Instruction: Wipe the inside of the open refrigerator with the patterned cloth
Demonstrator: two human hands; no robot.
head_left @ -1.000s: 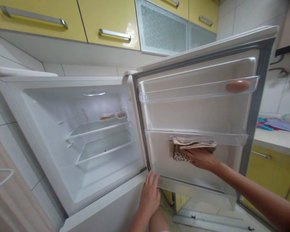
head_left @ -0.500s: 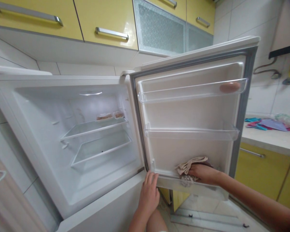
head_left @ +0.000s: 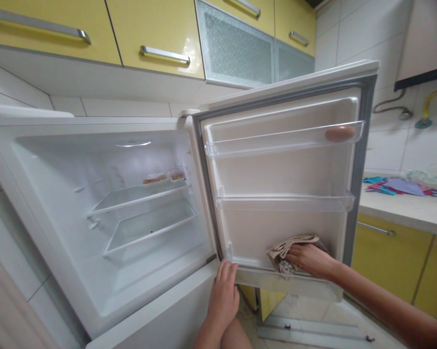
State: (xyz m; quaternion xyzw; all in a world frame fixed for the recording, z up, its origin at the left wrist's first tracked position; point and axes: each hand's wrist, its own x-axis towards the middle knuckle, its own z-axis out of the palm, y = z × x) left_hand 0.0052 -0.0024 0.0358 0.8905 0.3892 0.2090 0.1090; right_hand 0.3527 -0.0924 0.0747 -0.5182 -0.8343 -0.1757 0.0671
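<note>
My right hand (head_left: 307,259) is closed on a folded beige and brown cloth (head_left: 284,246). It presses the cloth against the lower inside of the open refrigerator door (head_left: 258,232), just above the clear bottom door bin (head_left: 305,285). At the hinge-side corner of that bin rests my left hand (head_left: 225,286), its fingers stretched out over the edge. The palm's underside is hidden. Left of the door, the refrigerator compartment (head_left: 131,286) stands open.
Two glass shelves (head_left: 149,230) sit inside, with small packets (head_left: 154,179) on the upper one. A brown egg (head_left: 339,134) lies in the top door bin. Yellow cabinets (head_left: 156,29) hang above. Coloured sheets (head_left: 403,186) lie on the counter (head_left: 393,206) at right.
My right hand and the cloth have shifted slightly within the door's lower part, and more of the cloth shows. My left hand stays in place. The view has turned slightly.
</note>
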